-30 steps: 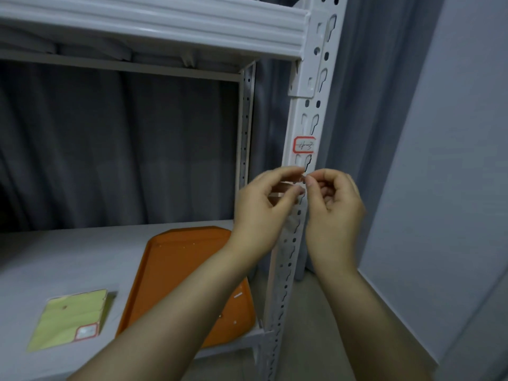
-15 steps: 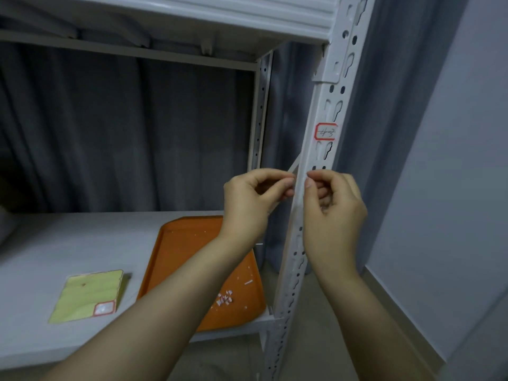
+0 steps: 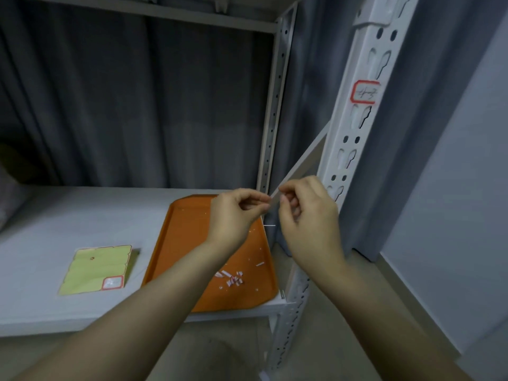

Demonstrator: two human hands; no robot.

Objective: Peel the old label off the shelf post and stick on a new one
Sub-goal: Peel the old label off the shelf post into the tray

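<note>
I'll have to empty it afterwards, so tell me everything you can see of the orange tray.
The orange tray is rectangular, plastic-looking, with rounded corners and a low raised rim. It lies flat at the right end of the white shelf, near the front post. White and red-edged label scraps lie scattered in its near right part. The left hand hides part of it.

White metal rack (image 3: 137,324): perforated rear upright (image 3: 276,78), pale shelf board (image 3: 82,215) below, beam (image 3: 165,9) of a higher shelf at the top edge. Grey pleated curtain (image 3: 137,105) hangs behind the rack and continues past its right side, in dim, even light. Plain pale blue-grey wall (image 3: 453,188) at right, meeting a bare grey-beige floor (image 3: 225,353).
</note>
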